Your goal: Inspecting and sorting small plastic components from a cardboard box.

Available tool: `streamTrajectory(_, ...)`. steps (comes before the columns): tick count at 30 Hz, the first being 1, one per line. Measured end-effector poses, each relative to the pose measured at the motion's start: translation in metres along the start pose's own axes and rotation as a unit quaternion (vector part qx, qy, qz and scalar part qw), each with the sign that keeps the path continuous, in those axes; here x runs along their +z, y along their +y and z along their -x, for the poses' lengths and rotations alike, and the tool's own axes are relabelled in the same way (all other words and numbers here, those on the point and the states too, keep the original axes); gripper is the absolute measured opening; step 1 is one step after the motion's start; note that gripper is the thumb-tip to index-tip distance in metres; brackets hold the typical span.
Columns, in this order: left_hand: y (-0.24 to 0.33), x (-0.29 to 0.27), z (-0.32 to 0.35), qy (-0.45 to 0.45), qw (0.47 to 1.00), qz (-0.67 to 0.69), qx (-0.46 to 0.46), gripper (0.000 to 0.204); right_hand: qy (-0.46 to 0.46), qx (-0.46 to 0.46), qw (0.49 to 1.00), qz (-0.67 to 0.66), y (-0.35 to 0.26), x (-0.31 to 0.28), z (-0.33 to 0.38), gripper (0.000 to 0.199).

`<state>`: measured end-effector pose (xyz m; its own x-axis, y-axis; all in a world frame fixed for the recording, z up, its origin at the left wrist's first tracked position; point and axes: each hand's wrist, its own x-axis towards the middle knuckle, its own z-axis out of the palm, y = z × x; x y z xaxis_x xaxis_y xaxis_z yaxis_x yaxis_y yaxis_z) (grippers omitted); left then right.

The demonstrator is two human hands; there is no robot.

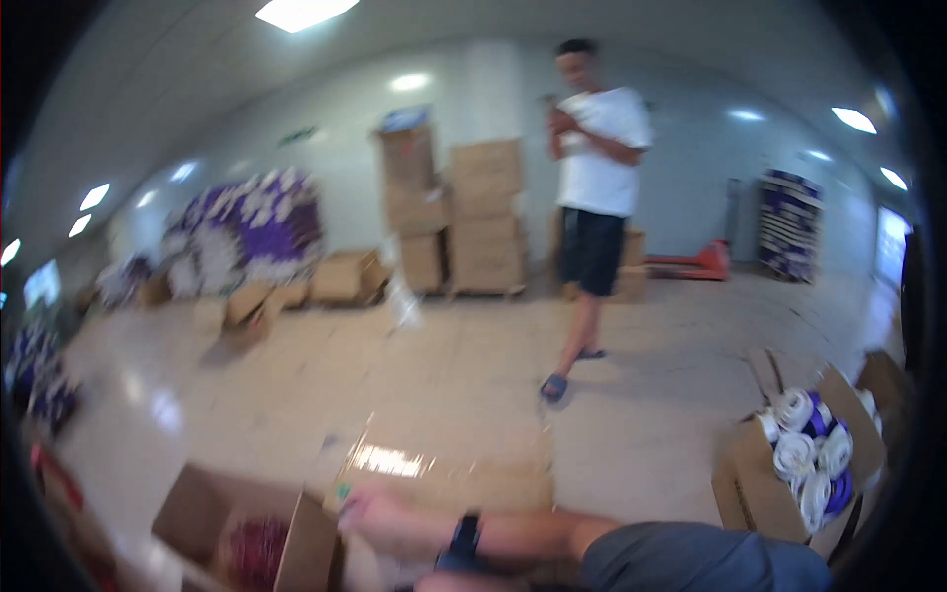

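From the lower right my right arm reaches left, with a grey sleeve and a dark watch [466, 538] on the wrist. My right hand [380, 515] is over the near edge of a flat, taped cardboard box [483, 479], beside the flap of an open carton [187, 513]. Motion smears its fingers, so whether they hold anything cannot be made out. A small green spot [343, 490] shows by the fingertips. Inside the open carton lies a dark red bundle [258, 553]. A strip of skin crosses the lower edge below the watch; my left hand is not visible.
At right stands an open carton [745, 483] of white and purple rolls [794, 454]. A person [602, 148] in a white shirt stands ahead, hands raised. Behind are stacked cartons [488, 212], a red pallet jack [700, 261] and purple-and-white piles [266, 222].
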<state>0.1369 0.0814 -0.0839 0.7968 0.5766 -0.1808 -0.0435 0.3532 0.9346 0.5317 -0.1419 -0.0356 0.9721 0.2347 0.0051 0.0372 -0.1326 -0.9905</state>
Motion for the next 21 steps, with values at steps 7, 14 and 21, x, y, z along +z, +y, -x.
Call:
streamTrajectory(7,0.028,0.037,-0.010,0.153,0.984,0.049,-0.080,0.037,0.134,0.039,0.924,0.355,0.083,-0.088,-0.148,0.039)
streamTrajectory(14,0.020,0.026,-0.011,0.144,0.982,0.047,-0.116,0.036,0.035,-0.099,0.908,0.406,0.116,-0.032,-0.177,0.038)
streamTrajectory(21,0.024,0.029,-0.007,0.137,0.982,0.045,-0.126,0.033,0.064,-0.135,0.929,0.337,0.123,-0.039,-0.182,0.036)
